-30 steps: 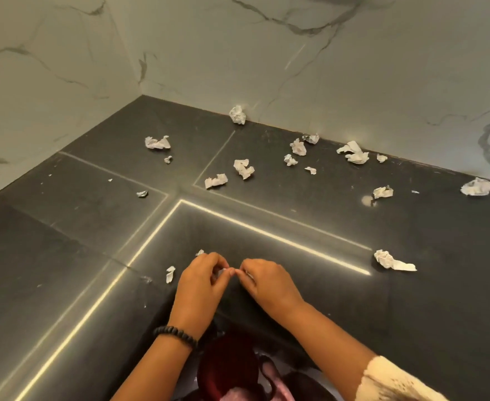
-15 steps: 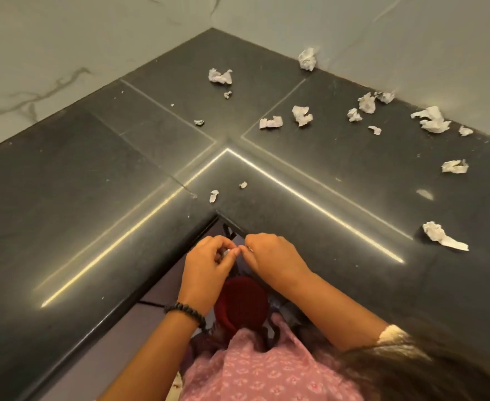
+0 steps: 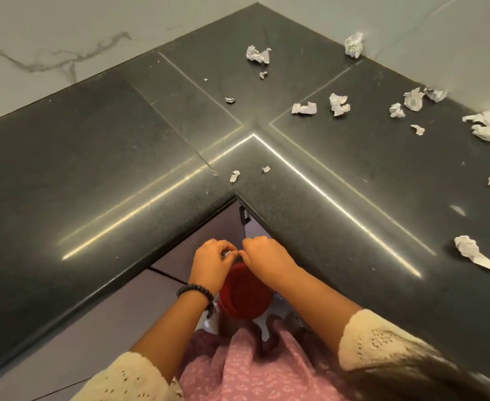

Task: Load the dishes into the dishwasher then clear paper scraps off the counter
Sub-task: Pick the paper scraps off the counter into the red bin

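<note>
Both hands, left hand (image 3: 210, 263) and right hand (image 3: 262, 256), meet with fingers pinched on something too small to identify directly above the red bin (image 3: 245, 292), while nearest paper scraps (image 3: 234, 175) lie forward on the worktop (image 3: 93, 169) corner.
</note>
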